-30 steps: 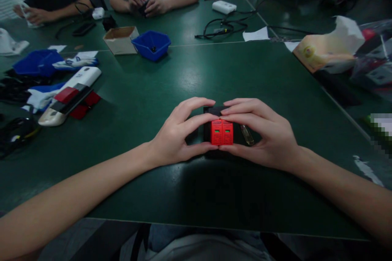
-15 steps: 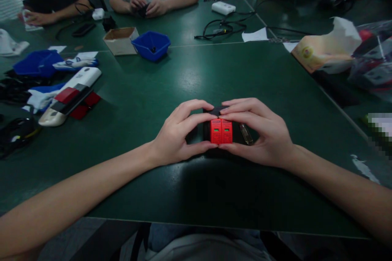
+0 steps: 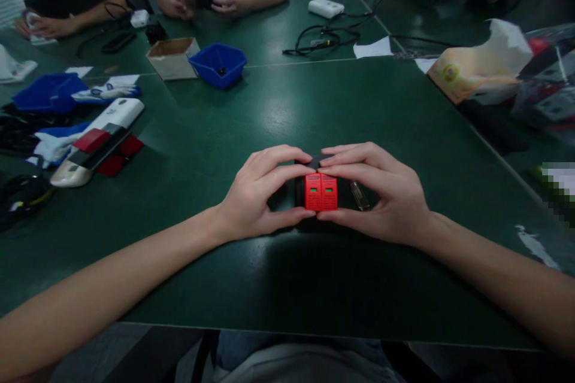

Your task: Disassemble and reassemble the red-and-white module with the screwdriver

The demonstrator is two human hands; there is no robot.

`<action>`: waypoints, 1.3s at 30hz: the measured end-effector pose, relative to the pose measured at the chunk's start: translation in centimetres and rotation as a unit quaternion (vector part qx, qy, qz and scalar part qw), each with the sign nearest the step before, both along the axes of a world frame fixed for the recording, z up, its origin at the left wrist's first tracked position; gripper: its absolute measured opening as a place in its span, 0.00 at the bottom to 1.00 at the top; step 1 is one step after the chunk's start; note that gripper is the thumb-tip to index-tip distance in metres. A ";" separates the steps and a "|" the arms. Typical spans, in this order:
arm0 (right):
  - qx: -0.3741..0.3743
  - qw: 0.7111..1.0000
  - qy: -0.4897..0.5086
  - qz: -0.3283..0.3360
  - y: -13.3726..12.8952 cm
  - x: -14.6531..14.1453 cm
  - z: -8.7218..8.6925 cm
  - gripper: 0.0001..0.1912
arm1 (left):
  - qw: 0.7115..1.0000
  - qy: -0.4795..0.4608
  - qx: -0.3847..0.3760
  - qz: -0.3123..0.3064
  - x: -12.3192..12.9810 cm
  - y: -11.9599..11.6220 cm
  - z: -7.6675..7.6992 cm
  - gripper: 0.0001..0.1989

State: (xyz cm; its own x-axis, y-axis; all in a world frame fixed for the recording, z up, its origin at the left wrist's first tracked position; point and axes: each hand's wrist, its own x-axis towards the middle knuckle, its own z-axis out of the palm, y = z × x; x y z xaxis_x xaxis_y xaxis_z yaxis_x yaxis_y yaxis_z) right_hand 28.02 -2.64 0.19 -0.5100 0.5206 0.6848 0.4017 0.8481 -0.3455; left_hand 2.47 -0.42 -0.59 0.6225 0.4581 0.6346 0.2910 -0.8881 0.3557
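Observation:
Between my hands is a red and black surge protector (image 3: pixel 321 192), with two red modules side by side. Each red face carries a small green window and fine print. My left hand (image 3: pixel 251 194) grips its left side, thumb at the lower edge and fingers over the top. My right hand (image 3: pixel 389 197) holds the right side in the same way, its fingertips nearly meeting those of the left. Part of the black body is hidden behind the fingers. Just right of it, a small narrow shiny piece (image 3: pixel 360 196) lies on the green table (image 3: pixel 278 114), framed by my right thumb and fingers.
A blue bin (image 3: pixel 220 75) with small dark pieces stands beside an open cardboard box (image 3: pixel 173 66). At left are a white-and-red device (image 3: pixel 96 140), gloves (image 3: pixel 105 93) and another blue bin (image 3: pixel 49 96). Cables (image 3: pixel 309 42) and a torn package (image 3: pixel 476 69) lie farther off. Several people sit opposite.
Both my hands keep their hold on the surge protector, with almost no movement. The view has shifted slightly. Across the table, a person in white has moved their hands and a dark object.

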 end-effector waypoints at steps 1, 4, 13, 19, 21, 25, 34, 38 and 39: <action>-0.004 1.000 -0.002 -0.003 0.0 0.0 0.0 0.25 | 1.000 0.002 -0.006 0.001 0.1 -0.1 0.1 0.25; -0.005 1.000 -0.003 0.001 0.1 0.1 0.1 0.25 | 1.000 0.010 -0.027 0.006 0.3 -0.4 0.7 0.26; -0.065 0.997 -0.048 -0.011 -0.2 0.1 0.8 0.23 | 0.996 -0.003 -0.087 0.021 0.8 -1.1 1.1 0.22; -0.115 0.992 -0.052 -0.001 -0.3 0.3 1.3 0.20 | 0.993 -0.010 -0.115 0.016 0.9 -1.3 0.9 0.21; -0.114 0.992 -0.044 0.000 -0.3 0.3 1.3 0.19 | 0.993 -0.016 -0.118 0.009 0.9 -1.3 1.0 0.21; -0.119 0.992 -0.033 -0.008 -0.4 0.2 1.1 0.18 | 0.990 -0.017 -0.137 0.005 0.8 -0.9 1.1 0.20; -0.106 0.992 -0.062 -0.026 -0.3 0.4 0.8 0.21 | 0.988 0.011 -0.152 0.004 0.4 -0.6 1.0 0.23; -0.110 0.991 -0.069 -0.023 0.0 0.6 0.3 0.23 | 0.992 0.058 -0.109 -0.001 0.2 -0.8 0.8 0.36; -0.114 0.991 -0.071 -0.024 0.0 0.6 0.1 0.24 | 0.993 0.073 -0.096 -0.003 0.2 -0.9 0.7 0.40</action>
